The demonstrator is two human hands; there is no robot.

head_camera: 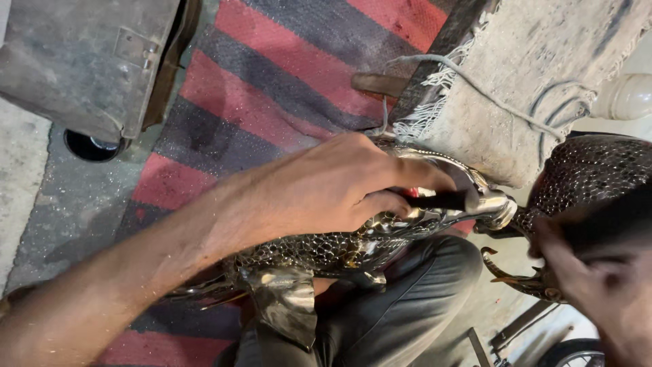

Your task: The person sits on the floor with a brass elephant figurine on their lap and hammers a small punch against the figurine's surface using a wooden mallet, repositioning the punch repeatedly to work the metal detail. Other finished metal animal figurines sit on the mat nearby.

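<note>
- Left hand (339,187): closed around a dark-handled tool (435,200), with the tool's tip set against the shiny metal figure (326,248).
- Right hand (598,285): at the lower right edge, blurred; it touches the dark scaled piece (584,170). Whether it is open or closed cannot be told.
- Metal figure: a polished, silvery casting with a scale-like pattern, lying across the person's lap on dark trousers (387,319). A smooth fin-like flap (285,306) hangs from its underside.
- Dark scaled piece: rounded and covered with small bright dots, just beside the figure's right end, with curved metal claws (509,272) below it.
- Containers: a dented grey metal box (81,61) sits at the upper left; its contents are not visible. A dark round opening (92,146) shows just below it.
- Surface: a rug with red and grey stripes (272,75) covers the floor, with bare grey concrete (27,177) to the left.
- Upper right: a dusty grey cloth with a fringe (530,75) drapes over a support; a pale cord (475,85) lies across it.
</note>
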